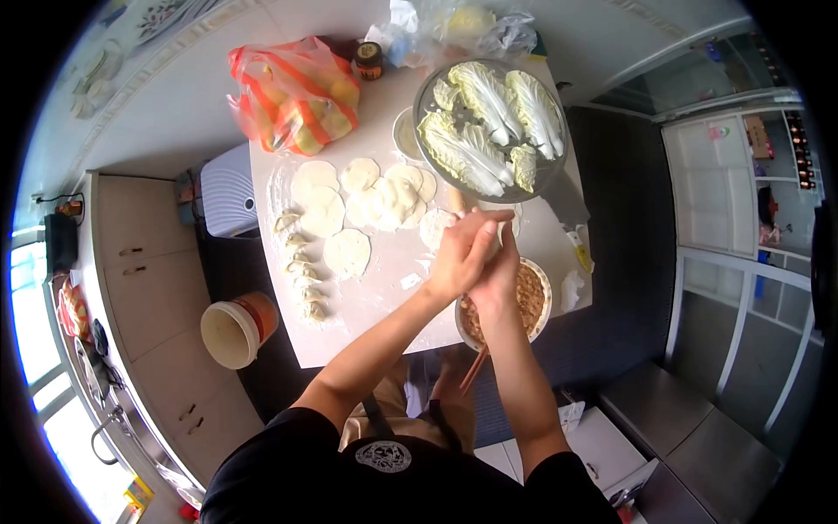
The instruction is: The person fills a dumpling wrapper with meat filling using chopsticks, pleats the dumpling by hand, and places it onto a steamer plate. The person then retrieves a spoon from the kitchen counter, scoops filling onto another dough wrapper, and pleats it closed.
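Chopsticks are protruding over the bowl's near rim. At its far rim, we are holding our hands pressed together; we cannot tell what they enclose. Wrappers are lying left on the worktop; cabbage is lying beyond.

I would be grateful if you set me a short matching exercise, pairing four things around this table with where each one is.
Things
1. dumplings
2. cabbage
3. filling
4. bucket

Places
A. in the pale bowl
B. beside the table, below its top
C. in a row near the tabletop's left edge
D. on the round grey dish

Right pairs: 1-C, 2-D, 3-A, 4-B.
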{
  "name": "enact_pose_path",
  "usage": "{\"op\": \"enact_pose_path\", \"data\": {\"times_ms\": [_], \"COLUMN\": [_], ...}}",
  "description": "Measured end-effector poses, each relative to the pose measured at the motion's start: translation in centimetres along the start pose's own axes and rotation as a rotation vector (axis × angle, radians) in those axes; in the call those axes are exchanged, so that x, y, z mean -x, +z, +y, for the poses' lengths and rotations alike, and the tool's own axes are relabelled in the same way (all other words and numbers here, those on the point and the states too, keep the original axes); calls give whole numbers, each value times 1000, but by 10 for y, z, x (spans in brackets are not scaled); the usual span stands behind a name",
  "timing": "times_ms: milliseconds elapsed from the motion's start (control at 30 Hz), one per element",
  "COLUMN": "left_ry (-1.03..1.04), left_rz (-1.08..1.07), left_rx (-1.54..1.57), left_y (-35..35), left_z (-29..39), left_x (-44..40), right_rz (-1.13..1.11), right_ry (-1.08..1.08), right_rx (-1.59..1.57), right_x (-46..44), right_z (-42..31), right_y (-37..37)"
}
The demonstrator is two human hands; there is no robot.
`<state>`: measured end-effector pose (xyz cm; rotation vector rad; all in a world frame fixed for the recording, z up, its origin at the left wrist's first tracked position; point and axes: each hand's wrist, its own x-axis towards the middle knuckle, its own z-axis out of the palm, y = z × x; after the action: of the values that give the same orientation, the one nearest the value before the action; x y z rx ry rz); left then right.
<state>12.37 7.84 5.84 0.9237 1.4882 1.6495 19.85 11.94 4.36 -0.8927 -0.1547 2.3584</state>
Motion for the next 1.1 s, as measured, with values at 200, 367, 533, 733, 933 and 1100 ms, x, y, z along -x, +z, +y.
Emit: {"op": "enact_pose_path", "data": {"times_ms": [200,367,533,733,933,1100], "left_ry": [89,-172,-254,-264,-246,-103], "left_rz": [170,368,394,388,374,269], "left_rx": [89,327,279,213,197,-161], "left_y": [-14,-45,-70,-85,-88,-86], "left_z": [-12,-39,-62,-72,-75,-71], "left_x": [-1,1,1,-9,-23,-53], "right_rz": [205,261,20,-55,119,121], "right_ry": [-38,-358,-1035,-1223,-1002,-740], "right_rx": [-56,724,1788,2102,2314,2247], "right_x": [-18,-63,-119,-145,-127,-96], "right_z": [-24,-59,-65,-47,-47,-74], "right_y": [5,24,20,22,31,38]}}
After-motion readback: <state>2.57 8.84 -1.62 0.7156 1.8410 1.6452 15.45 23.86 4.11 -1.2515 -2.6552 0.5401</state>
